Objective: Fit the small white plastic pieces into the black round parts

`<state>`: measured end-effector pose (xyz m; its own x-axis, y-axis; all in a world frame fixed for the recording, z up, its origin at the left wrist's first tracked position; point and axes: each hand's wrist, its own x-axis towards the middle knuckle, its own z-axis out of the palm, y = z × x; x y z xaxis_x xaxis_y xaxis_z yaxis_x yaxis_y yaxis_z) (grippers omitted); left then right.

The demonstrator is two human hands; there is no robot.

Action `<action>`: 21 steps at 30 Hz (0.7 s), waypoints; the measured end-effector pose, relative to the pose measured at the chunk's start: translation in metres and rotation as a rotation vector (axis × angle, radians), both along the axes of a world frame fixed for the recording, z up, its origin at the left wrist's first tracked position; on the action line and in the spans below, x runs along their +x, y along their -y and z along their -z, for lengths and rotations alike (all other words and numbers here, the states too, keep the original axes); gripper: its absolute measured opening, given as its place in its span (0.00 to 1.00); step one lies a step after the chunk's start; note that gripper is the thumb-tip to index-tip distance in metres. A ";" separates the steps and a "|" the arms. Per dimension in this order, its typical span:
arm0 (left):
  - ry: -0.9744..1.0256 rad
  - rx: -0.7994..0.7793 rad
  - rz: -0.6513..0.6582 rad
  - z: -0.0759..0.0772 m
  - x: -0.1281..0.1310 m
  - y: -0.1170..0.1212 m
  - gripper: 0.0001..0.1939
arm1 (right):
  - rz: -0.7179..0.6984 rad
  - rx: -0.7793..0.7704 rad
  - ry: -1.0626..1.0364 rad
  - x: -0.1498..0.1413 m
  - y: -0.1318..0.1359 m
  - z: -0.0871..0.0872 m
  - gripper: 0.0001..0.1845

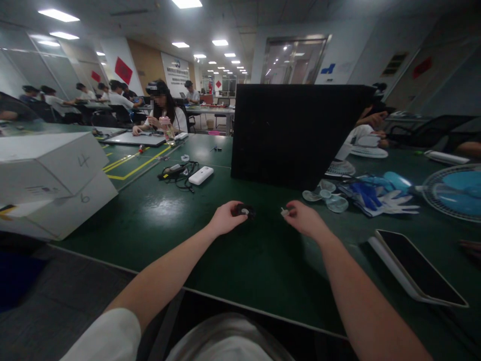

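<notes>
My left hand (226,217) grips a small black round part (248,212) with a pale centre, just over the green table (240,265). Pinched between the fingers of my right hand (304,218) is a small white piece (284,212), too small to name. A gap separates the two parts. Beyond my right hand lies a clear three-bladed fan blade (332,202), and beside it are blue-and-white gloves (376,198).
A large black box (289,135) stands ahead. White boxes (56,185) are stacked at left. A white power bank (201,175) and black cables (184,178) lie mid-left. At right are a fan with blue blades (458,183) and a phone-like device (417,265). Other people sit beyond.
</notes>
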<state>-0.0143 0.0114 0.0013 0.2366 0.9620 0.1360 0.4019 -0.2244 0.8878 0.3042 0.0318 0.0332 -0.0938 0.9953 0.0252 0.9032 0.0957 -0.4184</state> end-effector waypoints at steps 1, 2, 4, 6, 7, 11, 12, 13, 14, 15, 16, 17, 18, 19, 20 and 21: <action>-0.011 0.007 0.012 -0.001 0.001 0.001 0.28 | -0.015 0.022 -0.096 -0.007 0.002 0.000 0.22; -0.021 0.014 0.025 -0.001 0.001 0.003 0.29 | -0.036 0.052 -0.184 -0.014 0.005 0.000 0.21; -0.032 0.026 0.049 -0.003 0.003 0.006 0.29 | -0.110 0.123 -0.308 -0.029 0.013 -0.001 0.18; -0.042 0.043 0.055 -0.004 0.006 0.009 0.29 | -0.207 0.175 -0.349 -0.042 0.021 -0.005 0.17; -0.052 0.052 0.053 -0.004 0.007 0.011 0.30 | -0.251 0.196 -0.348 -0.048 0.024 -0.007 0.17; -0.104 0.076 0.039 -0.005 0.009 0.014 0.29 | -0.321 0.239 -0.342 -0.061 0.033 -0.012 0.18; -0.112 0.081 0.036 -0.004 0.009 0.014 0.29 | -0.304 0.241 -0.359 -0.062 0.035 -0.012 0.18; -0.117 0.085 0.032 -0.004 0.010 0.014 0.29 | -0.280 0.243 -0.379 -0.064 0.036 -0.012 0.17; -0.122 0.089 0.028 -0.004 0.010 0.014 0.29 | -0.257 0.248 -0.399 -0.065 0.037 -0.012 0.16; -0.129 0.089 0.025 -0.003 0.011 0.014 0.29 | -0.236 0.258 -0.412 -0.067 0.038 -0.011 0.14; -0.136 0.089 0.021 -0.003 0.011 0.013 0.29 | -0.223 0.270 -0.416 -0.068 0.039 -0.011 0.13; -0.143 0.089 0.020 -0.002 0.011 0.013 0.29 | -0.220 0.278 -0.412 -0.069 0.040 -0.010 0.12; -0.146 0.090 0.019 -0.002 0.011 0.013 0.29 | -0.223 0.283 -0.405 -0.070 0.040 -0.010 0.11; -0.147 0.093 0.022 -0.002 0.012 0.013 0.29 | -0.226 0.288 -0.399 -0.071 0.041 -0.009 0.11; -0.147 0.096 0.028 -0.002 0.011 0.014 0.29 | -0.231 0.292 -0.396 -0.072 0.041 -0.008 0.10; -0.146 0.102 0.034 -0.002 0.011 0.014 0.29 | -0.235 0.293 -0.396 -0.072 0.041 -0.007 0.10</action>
<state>-0.0029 -0.0030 0.0037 0.2934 0.9360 0.1945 0.5158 -0.3263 0.7921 0.2318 -0.0092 0.0403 -0.2402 0.8944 0.3773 0.6223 0.4402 -0.6473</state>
